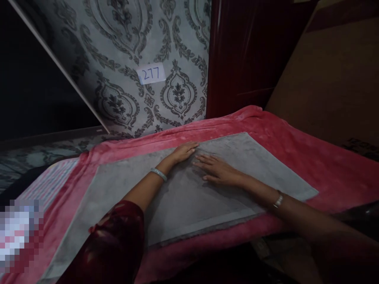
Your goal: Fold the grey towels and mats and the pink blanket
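Observation:
A grey cloth (177, 205) is spread over a pink-red blanket (284, 157) that covers the surface in front of me. My left hand (185, 152) rests flat near the cloth's far edge, fingers stretched to the right. Just nearer and to the right, my right hand (217, 169) lies palm down on the same cloth, its fingers slightly spread and pointing left. Neither hand grips anything. Small wrinkles show in the cloth around the fingertips. A bracelet circles each wrist.
Behind the blanket stands a wall with patterned wallpaper (127, 47) and a paper label (152, 73) reading 277. A dark screen-like panel (35, 79) leans at left. A dark red cabinet (245, 47) and a brown cardboard-like panel (331, 79) stand at right. Striped fabric (49, 179) lies at far left.

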